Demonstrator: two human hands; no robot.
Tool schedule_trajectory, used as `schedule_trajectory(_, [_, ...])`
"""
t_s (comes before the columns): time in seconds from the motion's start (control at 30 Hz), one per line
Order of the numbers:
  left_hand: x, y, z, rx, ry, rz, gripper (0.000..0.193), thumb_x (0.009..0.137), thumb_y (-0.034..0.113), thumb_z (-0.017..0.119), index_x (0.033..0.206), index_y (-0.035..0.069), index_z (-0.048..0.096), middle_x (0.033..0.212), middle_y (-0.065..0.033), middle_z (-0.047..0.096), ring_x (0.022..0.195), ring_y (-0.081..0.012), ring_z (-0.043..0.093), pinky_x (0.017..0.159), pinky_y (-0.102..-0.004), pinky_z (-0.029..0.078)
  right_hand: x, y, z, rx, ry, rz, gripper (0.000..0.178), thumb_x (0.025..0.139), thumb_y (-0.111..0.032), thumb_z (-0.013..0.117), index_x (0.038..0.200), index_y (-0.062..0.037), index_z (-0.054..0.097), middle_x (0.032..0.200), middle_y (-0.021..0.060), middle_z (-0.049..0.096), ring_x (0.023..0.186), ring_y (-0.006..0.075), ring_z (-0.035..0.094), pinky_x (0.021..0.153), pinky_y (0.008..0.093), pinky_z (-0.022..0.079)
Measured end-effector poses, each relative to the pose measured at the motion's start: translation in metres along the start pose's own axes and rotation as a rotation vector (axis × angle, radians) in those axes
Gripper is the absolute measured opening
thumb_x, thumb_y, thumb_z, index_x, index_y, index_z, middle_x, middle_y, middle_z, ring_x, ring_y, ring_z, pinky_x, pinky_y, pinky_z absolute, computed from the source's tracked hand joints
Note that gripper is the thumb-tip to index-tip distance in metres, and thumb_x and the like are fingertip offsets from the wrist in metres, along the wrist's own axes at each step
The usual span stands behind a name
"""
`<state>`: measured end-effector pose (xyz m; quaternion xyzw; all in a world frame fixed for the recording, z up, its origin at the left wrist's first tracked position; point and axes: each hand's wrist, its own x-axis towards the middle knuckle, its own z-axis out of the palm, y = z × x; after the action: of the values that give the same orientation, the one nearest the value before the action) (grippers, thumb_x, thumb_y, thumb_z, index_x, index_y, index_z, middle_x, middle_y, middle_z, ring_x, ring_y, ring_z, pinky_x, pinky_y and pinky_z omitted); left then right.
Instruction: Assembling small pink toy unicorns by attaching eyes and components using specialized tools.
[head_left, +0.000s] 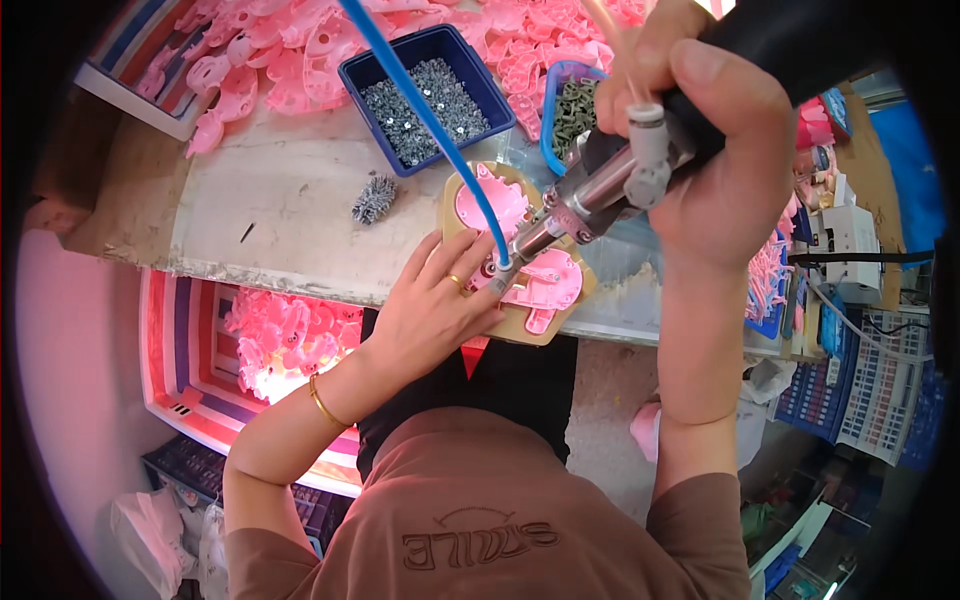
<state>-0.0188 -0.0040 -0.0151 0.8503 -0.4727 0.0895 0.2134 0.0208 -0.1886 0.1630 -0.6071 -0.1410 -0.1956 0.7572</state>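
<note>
My right hand point(720, 150) is wrapped round a powered screwdriver point(548, 228) with a black body and a metal front end. It slants down to the left, its tip meeting the pink plastic parts point(552, 283). These parts lie in a tan fixture point(515, 326) at the table's front edge. My left hand point(435, 305) rests over the fixture's left side with fingers stretched out. Its fingertips are beside the driver's tip and partly hide the pink parts. A blue hose point(430, 117) comes down from above to the tip. Whether a screw sits under the tip is hidden.
Behind the fixture stands a dark blue bin point(470, 65) of small screws, with a spiky screw cluster point(374, 199) in front. A light blue basket point(549, 120) holds dark green pieces. Pink parts point(290, 60) heap up at the back. Below left, a striped container point(185, 345) holds more.
</note>
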Motion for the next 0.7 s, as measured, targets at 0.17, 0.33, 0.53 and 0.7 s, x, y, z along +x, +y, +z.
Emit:
schedule_trajectory(0.17, [0.000,0.001,0.003,-0.028,0.005,0.001,0.038,0.084,0.034,0.071,0.117,0.018,0.061,0.135,-0.0115,0.051,0.130,-0.0299,0.044,0.110,-0.0494,0.035,-0.009,0.006,-0.008,-0.101,-0.031,0.016,0.065,0.076,-0.005,0.057,0.135,0.0069,0.032,0.066,0.0102,0.057,0.050,0.0166,0.057,0.046,0.0257,0.046])
schedule_trajectory(0.33, [0.002,0.003,0.000,-0.010,0.016,-0.006,0.044,0.083,0.032,0.072,0.123,0.018,0.061,0.129,-0.0123,0.054,0.129,-0.0329,0.044,0.111,-0.0505,0.034,-0.024,0.005,0.004,-0.217,0.132,0.104,0.059,0.075,-0.004,0.058,0.127,0.0073,0.033,0.066,0.0073,0.058,0.053,0.0151,0.058,0.049,0.0253,0.047])
schedule_trajectory(0.53, [-0.002,0.005,0.005,-0.016,0.001,-0.015,0.040,0.083,0.030,0.072,0.119,0.016,0.061,0.130,-0.0115,0.054,0.128,-0.0344,0.045,0.111,-0.0520,0.034,-0.032,0.006,0.015,-0.281,0.137,-0.033,0.043,0.078,0.004,0.061,0.117,0.0076,0.044,0.070,0.0045,0.062,0.057,0.0116,0.060,0.057,0.0255,0.049])
schedule_trajectory(0.7, [0.000,0.005,0.000,-0.043,0.052,0.033,0.027,0.080,0.017,0.071,0.105,0.011,0.061,0.129,-0.0111,0.054,0.126,-0.0353,0.046,0.111,-0.0522,0.035,0.004,-0.049,-0.004,-0.291,0.242,-0.076,0.040,0.085,-0.010,0.065,0.118,0.0051,0.049,0.067,0.0066,0.060,0.053,0.0118,0.057,0.051,0.0245,0.046])
